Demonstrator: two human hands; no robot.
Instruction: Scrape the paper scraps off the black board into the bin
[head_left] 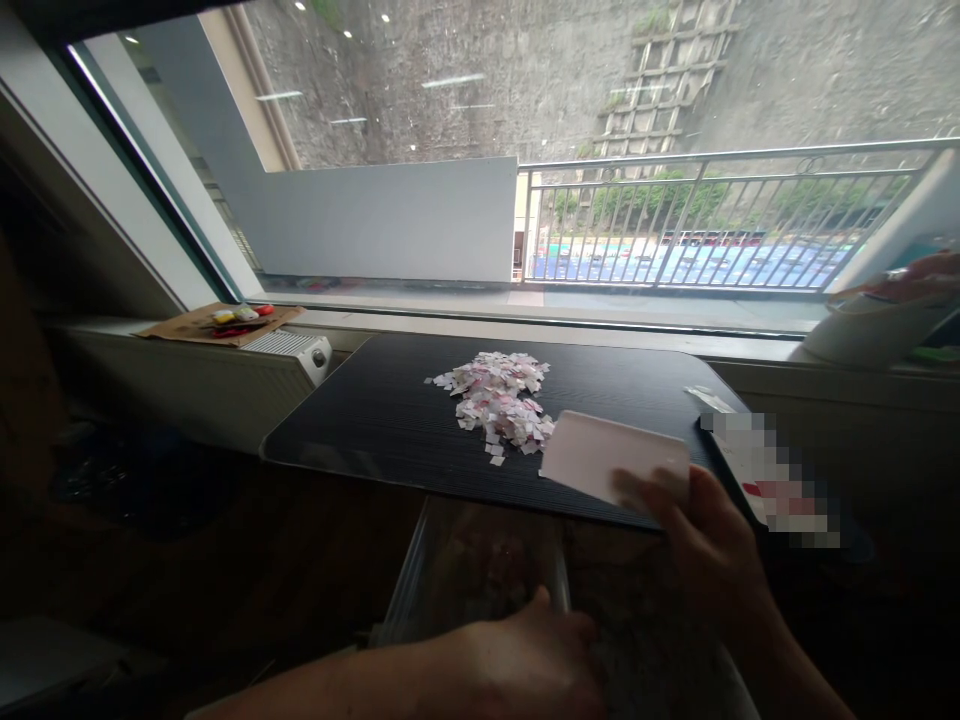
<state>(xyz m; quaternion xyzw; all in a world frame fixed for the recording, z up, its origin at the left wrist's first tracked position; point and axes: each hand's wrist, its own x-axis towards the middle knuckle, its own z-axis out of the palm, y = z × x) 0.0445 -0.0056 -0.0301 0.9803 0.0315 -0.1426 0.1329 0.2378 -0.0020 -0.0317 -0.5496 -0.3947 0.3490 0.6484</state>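
Note:
A heap of small white and pinkish paper pieces [510, 395] lies on the black tabletop [352, 400]. My right hand [709, 520] is closed on one end of a pale, stiff rectangular board [611, 455]. The board's far edge is beside the right side of the heap. Below the table's front edge stands a clear plastic bin [409, 580]; its contents are too dark to make out. My left hand [536, 650] grips the bin's right rim, thumb uppermost and the other fingers partly hidden in shadow.
At the table's right end lie a blurred-out item [772, 480] and a strip of paper [709, 400]. A radiator [277, 380] stands to the left, with cardboard [165, 325] and small coloured items above it. A large window runs behind the table; a pale container [862, 330] sits on the right sill.

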